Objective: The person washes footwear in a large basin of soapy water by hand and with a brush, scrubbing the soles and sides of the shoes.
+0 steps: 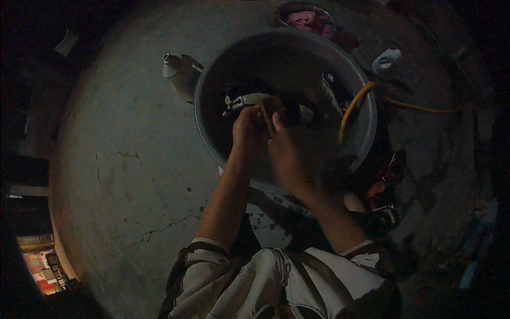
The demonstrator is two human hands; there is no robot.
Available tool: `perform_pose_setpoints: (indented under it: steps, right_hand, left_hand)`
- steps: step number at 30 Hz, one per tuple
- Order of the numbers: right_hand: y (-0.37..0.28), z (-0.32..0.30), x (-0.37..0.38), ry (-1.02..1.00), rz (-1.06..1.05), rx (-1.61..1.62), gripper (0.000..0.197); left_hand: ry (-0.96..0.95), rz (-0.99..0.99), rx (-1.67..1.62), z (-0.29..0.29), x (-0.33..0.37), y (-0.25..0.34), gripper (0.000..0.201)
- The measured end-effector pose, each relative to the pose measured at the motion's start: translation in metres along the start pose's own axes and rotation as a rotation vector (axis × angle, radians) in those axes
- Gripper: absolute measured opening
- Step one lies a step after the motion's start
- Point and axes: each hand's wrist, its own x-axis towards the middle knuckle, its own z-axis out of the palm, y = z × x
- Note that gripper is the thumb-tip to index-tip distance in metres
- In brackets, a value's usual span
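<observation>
A large round metal basin (200, 109) stands on the ground in front of me, its inside dark. Within it, my left hand (247, 127) is closed on a dark shoe with a pale edge (252, 99). My right hand (284, 149) grips a brown brush (271, 108), which is against or just over the shoe. Shadow hides the bristles and much of the shoe. Another dark shoe with a pale sole (334, 93) leans at the basin's right inner side.
A yellow hose (357, 101) hangs over the basin's right rim and trails off right. A pale jug-like container (180, 72) stands at the left. Beyond lies a bowl of pink and red cloth-like stuff (308, 20). A white object (386, 61) sits at far right. The concrete floor (133, 175) is cracked.
</observation>
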Motion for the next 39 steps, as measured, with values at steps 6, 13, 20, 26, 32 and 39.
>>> perform_pose_setpoints:
  steps: [6, 13, 20, 26, 32, 39]
  right_hand:
    - [-0.003, 0.003, 0.026, 0.091, 0.051, -0.088, 0.041]
    - [0.023, -0.007, 0.055, 0.07, 0.271, -0.053, 0.04]
    - [0.003, -0.03, 0.036, 0.215, 0.091, 0.211, 0.043]
    - [-0.002, -0.014, 0.006, 0.059, -0.051, -0.098, 0.047]
    - [0.003, -0.017, 0.017, 0.07, -0.004, -0.112, 0.047]
    - [0.003, -0.034, 0.04, 0.013, 0.383, 0.07, 0.041]
  left_hand:
    - [0.038, 0.021, 0.232, -0.011, 0.022, -0.019, 0.043]
    - [-0.064, 0.032, 0.423, -0.012, 0.016, -0.018, 0.043]
    - [0.025, -0.005, 0.109, 0.012, 0.004, -0.01, 0.06]
    - [-0.191, 0.059, 0.198, 0.009, 0.008, -0.021, 0.071]
    - [-0.132, 0.07, 0.366, -0.007, 0.019, -0.039, 0.067]
    - [-0.107, 0.119, 0.284, 0.007, 0.012, -0.042, 0.053]
